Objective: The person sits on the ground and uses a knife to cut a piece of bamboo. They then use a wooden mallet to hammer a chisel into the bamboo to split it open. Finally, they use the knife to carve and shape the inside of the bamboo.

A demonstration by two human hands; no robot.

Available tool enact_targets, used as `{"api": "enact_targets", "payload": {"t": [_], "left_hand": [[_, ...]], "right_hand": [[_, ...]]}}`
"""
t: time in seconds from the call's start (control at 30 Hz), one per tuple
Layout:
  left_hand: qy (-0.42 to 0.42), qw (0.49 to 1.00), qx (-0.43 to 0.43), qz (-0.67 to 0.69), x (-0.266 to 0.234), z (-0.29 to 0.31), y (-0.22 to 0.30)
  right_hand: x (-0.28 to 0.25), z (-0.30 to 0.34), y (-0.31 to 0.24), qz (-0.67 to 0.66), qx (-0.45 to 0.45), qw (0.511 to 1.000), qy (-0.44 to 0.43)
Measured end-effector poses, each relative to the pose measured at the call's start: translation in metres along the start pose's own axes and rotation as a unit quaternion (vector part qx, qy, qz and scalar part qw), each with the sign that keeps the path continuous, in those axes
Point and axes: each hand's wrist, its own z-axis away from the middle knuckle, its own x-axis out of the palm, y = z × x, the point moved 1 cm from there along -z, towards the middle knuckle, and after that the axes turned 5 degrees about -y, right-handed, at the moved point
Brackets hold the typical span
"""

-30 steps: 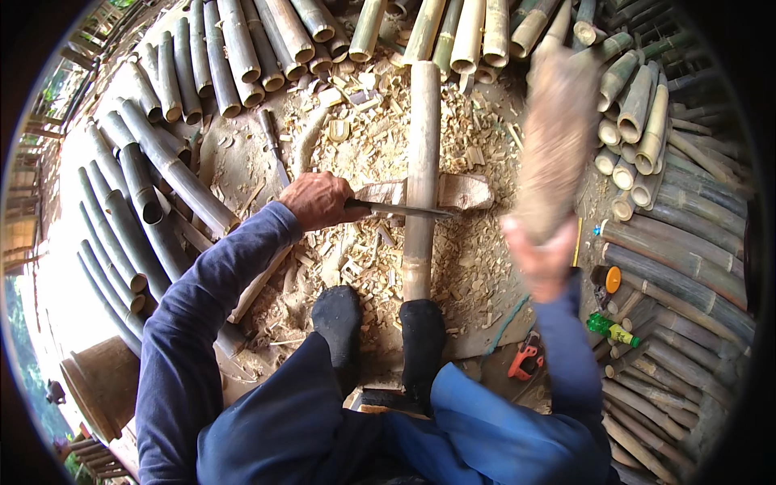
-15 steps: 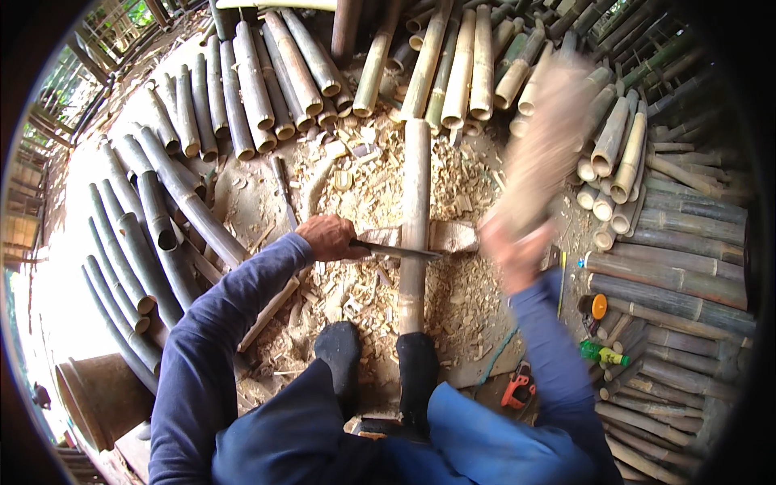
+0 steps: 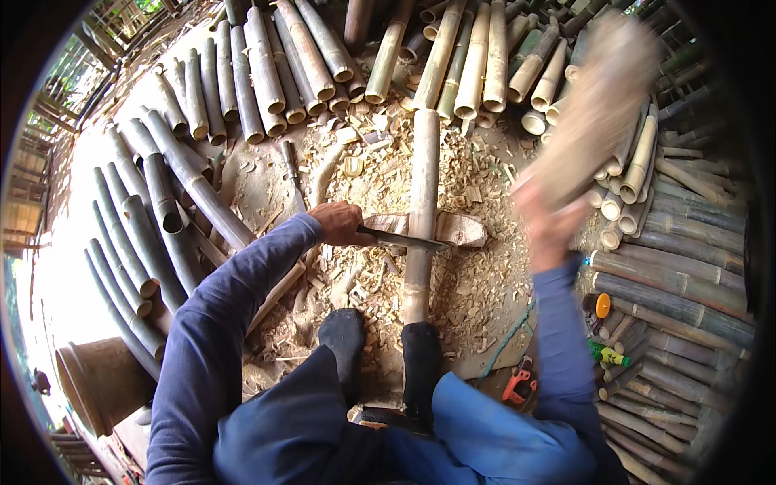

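Note:
My left hand (image 3: 338,224) is closed round the handle of a dark-bladed machete (image 3: 404,239), whose blade lies across a bamboo pole (image 3: 423,174). The pole rests on a wooden block (image 3: 462,230), its near end against my right foot in a dark sock (image 3: 420,356). Off to the right, my right hand (image 3: 551,222) grips a thick wooden club (image 3: 602,101), raised with its head pointing up and right; motion smears it.
Bamboo lengths (image 3: 303,52) lie fanned along the left, far and right sides. Wood chips (image 3: 372,174) cover the ground. A second knife (image 3: 291,174) lies beyond my left hand. At right are an orange-handled saw (image 3: 519,384) and a green bottle (image 3: 608,354); a brown bucket (image 3: 101,388) stands left.
My right hand and the club have swung right and upward, away from the pole. The machete stays across the bamboo, still in my left hand. The whole view has shifted slightly.

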Motion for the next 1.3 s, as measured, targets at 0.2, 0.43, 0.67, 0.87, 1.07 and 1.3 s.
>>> {"api": "enact_targets", "payload": {"t": [0.2, 0.43, 0.67, 0.87, 1.07, 1.3], "left_hand": [[-0.063, 0.997, -0.015, 0.05, 0.01, -0.004, 0.003], [-0.053, 0.996, -0.035, 0.058, 0.006, 0.014, -0.007], [-0.1, 0.99, -0.026, 0.1, 0.006, -0.009, -0.002], [-0.118, 0.987, -0.024, 0.107, 0.012, 0.008, -0.011], [-0.126, 0.986, -0.004, 0.106, 0.001, -0.008, 0.012], [-0.202, 0.958, -0.053, 0.196, 0.01, 0.001, -0.004]], "right_hand": [[0.017, 0.024, 0.021, 0.248, 0.309, 0.807, -0.437], [-0.016, -0.048, -0.066, -0.018, 0.06, 0.993, -0.1], [0.023, 0.069, 0.044, 0.315, 0.269, 0.815, -0.406], [-0.019, -0.035, -0.063, 0.018, 0.174, 0.958, -0.228], [0.018, 0.087, 0.036, 0.187, 0.105, 0.971, -0.104], [-0.003, 0.079, 0.032, -0.031, 0.367, 0.884, -0.287]]}}
